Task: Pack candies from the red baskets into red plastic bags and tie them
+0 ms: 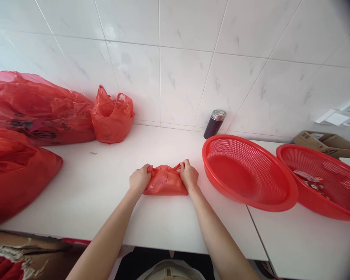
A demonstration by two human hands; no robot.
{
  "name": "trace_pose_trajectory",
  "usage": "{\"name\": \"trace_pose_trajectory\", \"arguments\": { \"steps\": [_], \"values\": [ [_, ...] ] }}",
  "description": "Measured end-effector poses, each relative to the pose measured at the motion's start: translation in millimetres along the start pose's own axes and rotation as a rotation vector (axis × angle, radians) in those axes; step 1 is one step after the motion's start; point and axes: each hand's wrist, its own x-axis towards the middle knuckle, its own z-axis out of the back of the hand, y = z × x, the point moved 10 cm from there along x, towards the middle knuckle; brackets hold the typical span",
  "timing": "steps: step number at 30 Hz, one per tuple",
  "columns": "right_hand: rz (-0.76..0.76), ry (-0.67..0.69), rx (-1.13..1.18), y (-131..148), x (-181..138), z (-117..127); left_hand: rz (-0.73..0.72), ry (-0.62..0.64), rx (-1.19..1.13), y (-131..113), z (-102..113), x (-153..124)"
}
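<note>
A small red plastic bag [165, 181] lies on the white counter [105, 186] in front of me. My left hand [139, 179] is closed on the bag's left handle. At the other side, my right hand [189, 175] grips the right handle with curled fingers. The two handles are drawn apart across the top of the bag. What is inside the bag is hidden.
Two large full red bags [37, 107] [14, 171] and a smaller knotted red bag [112, 116] sit at the left. Right of my hands stand two red mesh baskets [247, 171] [323, 181], the far one with small items. A dark flask [214, 123] and a cardboard box [323, 143] stand by the tiled wall.
</note>
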Motion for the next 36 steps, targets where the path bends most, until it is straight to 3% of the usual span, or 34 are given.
{"name": "trace_pose_trajectory", "arguments": {
  "steps": [13,21,25,27,30,33,36],
  "values": [
    [-0.069,-0.036,-0.065,-8,-1,3,0.008,-0.033,0.123,9,-4,-2],
    [-0.152,-0.074,0.006,-23,3,5,0.068,-0.113,0.005,49,12,-21],
    [-0.137,-0.111,0.119,-25,-1,8,0.083,-0.149,-0.06,53,30,-24],
    [-0.119,-0.127,0.206,-26,-1,9,0.071,-0.21,-0.074,43,47,-26],
    [-0.097,-0.159,0.356,-27,-2,14,-0.056,-0.26,-0.072,2,65,-30],
    [-0.075,-0.182,0.489,-29,-3,19,-0.259,-0.103,-0.056,-50,52,-29],
    [-0.078,-0.208,0.676,-34,-5,23,-0.354,0.126,-0.025,-71,30,-21]
  ]
}}
